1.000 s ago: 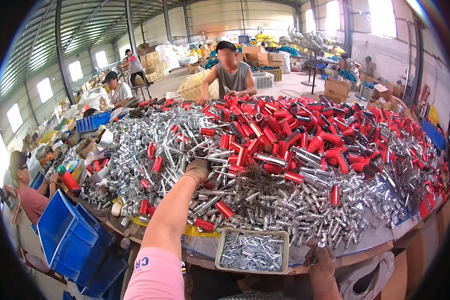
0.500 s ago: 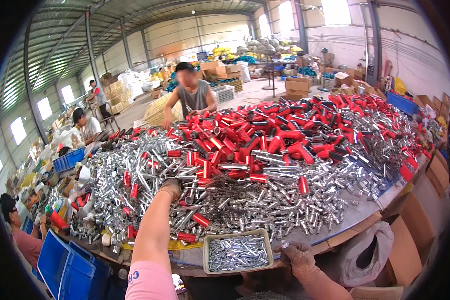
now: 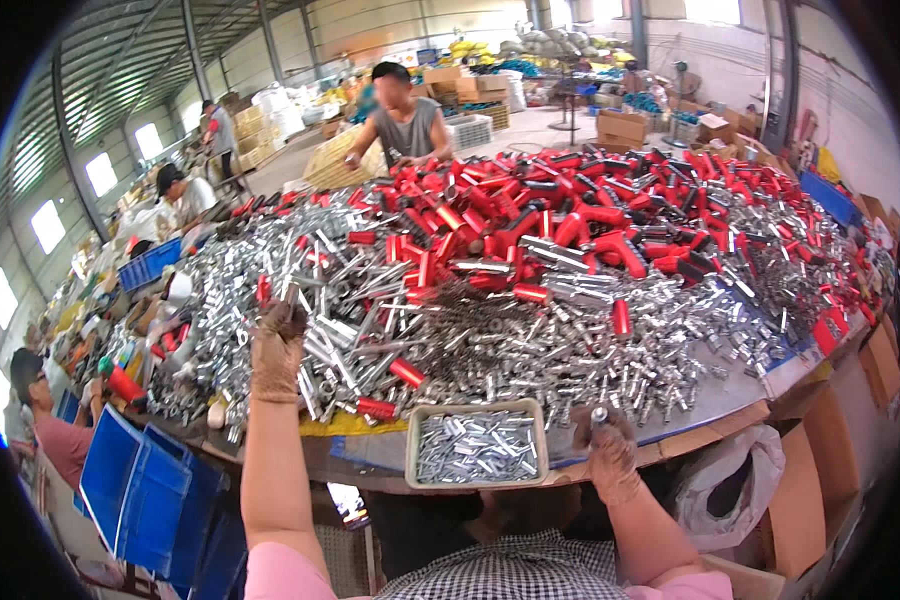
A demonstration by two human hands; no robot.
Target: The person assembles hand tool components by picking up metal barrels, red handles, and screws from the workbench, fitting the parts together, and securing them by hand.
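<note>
While left hand [image 3: 278,345] reaches, right hand [image 3: 608,452] grips a metal piece [image 3: 599,414].

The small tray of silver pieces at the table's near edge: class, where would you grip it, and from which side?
Probably by the two short end walls of the tray, one hand each, from the near side: its rim is raised and its near edge overhangs the table.

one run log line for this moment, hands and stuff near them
left hand: gloved, reaching into heap of metal parts | right hand: gloved, gripping small metal piece | tray: between hands, holds metal pieces
</note>
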